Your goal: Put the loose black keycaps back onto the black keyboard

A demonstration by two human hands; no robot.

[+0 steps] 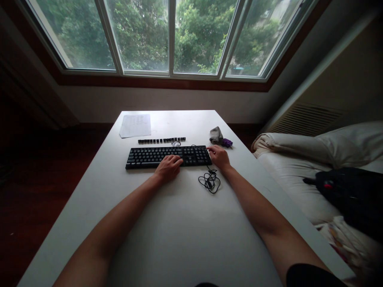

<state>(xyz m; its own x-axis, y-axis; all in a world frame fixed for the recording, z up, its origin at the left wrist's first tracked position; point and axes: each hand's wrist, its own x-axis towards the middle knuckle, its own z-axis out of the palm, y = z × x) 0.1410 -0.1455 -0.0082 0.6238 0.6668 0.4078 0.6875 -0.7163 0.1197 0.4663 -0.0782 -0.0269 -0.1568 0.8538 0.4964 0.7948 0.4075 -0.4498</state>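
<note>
A black full-size keyboard point(155, 153) lies across the white table in front of me. My left hand point(169, 166) rests over its front edge right of the middle, fingers spread loosely on the keys and nothing seen in them. At the keyboard's right end, my right hand point(219, 156) has its fingertips against the edge near the far corner; part of its grip is hidden. Behind the keyboard stands a row of several loose black keycaps point(161, 140). A small looped, clear-looking object point(176, 143) sits between that row and the keyboard.
A bundled black cable point(210, 181) lies in front of the keyboard's right end. A grey cloth point(215, 134) and a purple crumpled item point(227, 142) are at the back right. A printed sheet point(135, 126) lies at the back left of the white table point(179, 223). A cushioned seat point(287, 167) borders the right.
</note>
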